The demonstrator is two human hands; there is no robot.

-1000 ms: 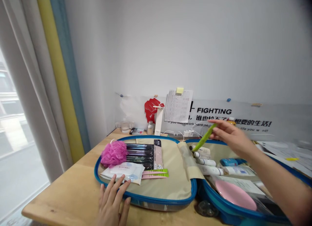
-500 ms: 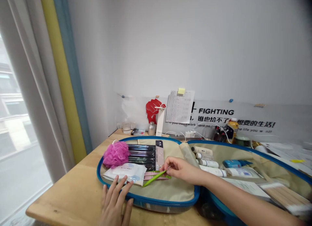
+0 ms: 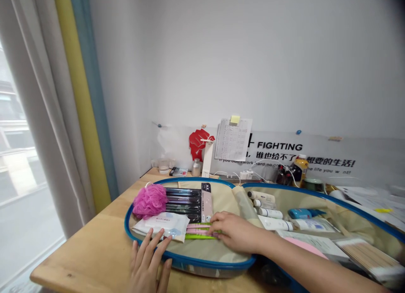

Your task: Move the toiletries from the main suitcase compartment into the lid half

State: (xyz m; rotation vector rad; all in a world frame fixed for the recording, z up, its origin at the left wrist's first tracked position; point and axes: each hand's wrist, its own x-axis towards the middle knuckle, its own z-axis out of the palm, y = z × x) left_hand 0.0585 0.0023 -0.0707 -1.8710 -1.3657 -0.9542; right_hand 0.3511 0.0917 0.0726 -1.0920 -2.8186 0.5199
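Observation:
A blue-rimmed case (image 3: 190,259) lies open on the wooden table (image 3: 91,251), beige inside. Its left half holds a pink bath puff (image 3: 149,201), a dark toothbrush pack (image 3: 186,202), a white wipes pouch (image 3: 164,225) and thin pink and green packets (image 3: 198,232). My right hand (image 3: 232,232) lies palm down on the right end of those packets, pressing a green one flat beside the pink ones. My left hand (image 3: 148,265) rests flat, fingers spread, on the case's near rim by the wipes pouch, holding nothing.
The case's right half holds white tubes (image 3: 268,211), a blue bottle (image 3: 300,213), a pink item (image 3: 305,246) and papers. Along the wall stand a lamp (image 3: 207,158), small bottles (image 3: 299,166), cables and a "FIGHTING" banner (image 3: 278,146). Curtains (image 3: 47,116) hang left.
My right hand carried a green packet from above the right half of the case to the left half and laid it flat with the pink and green packets. My left hand stayed put.

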